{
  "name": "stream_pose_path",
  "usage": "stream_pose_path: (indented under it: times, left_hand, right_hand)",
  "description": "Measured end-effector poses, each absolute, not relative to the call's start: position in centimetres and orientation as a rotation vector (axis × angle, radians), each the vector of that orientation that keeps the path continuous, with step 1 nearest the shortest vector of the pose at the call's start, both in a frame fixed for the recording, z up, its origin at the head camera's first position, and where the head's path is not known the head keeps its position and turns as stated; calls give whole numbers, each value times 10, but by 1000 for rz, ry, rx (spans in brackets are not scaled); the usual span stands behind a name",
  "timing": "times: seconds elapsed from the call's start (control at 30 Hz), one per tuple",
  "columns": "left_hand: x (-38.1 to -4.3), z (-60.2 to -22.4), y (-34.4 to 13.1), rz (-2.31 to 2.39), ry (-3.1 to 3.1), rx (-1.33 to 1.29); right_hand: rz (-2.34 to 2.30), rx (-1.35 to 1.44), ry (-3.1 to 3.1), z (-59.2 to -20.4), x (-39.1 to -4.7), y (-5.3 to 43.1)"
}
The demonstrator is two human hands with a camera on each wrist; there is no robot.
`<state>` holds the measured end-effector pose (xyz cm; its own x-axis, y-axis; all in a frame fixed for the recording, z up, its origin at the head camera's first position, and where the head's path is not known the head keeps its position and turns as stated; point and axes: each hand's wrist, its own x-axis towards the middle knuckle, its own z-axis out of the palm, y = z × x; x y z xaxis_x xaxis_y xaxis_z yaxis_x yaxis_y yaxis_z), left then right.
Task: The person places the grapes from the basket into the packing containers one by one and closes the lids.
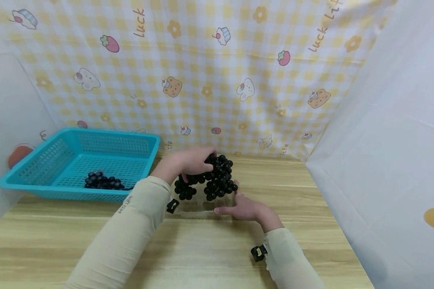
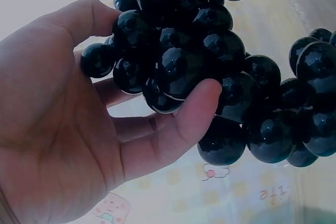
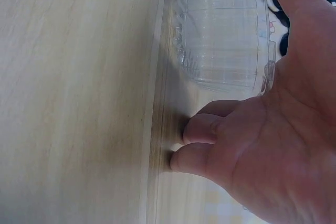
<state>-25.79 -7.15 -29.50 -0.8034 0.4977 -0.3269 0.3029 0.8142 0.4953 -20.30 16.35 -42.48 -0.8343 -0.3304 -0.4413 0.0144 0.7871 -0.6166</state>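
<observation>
My left hand (image 1: 193, 160) grips a bunch of shiny black grapes (image 1: 220, 176) from above. In the left wrist view, the thumb and fingers curl round the grapes (image 2: 178, 66), and more of the bunch hangs to the right. Under it on the table stands a clear plastic box (image 3: 226, 35), its front edge showing faintly in the head view. My right hand (image 1: 247, 207) touches the box at its near right corner, thumb along the front edge and fingers spread at the right side. In the right wrist view, fingertips (image 3: 181, 161) are right at the tabletop.
A turquoise basket (image 1: 153, 146) with perforated walls stands at the left, with more dark grapes (image 1: 103, 181) in it. Behind the wooden table (image 1: 293, 180) hangs a yellow checked cloth (image 1: 209, 60). A white sheet (image 1: 383, 120) borders the right side.
</observation>
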Motion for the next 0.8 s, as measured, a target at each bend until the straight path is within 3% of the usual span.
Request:
stream_pose_path:
  times: [0.33,0.8]
  left_hand:
    - [-261,-319,-68,539,2534,558]
    - [-258,-347,-55,193,2712,728]
  right_hand:
    - [-809,-245,2455,-425,-204,163]
    - [-846,-261,2446,-425,-204,164]
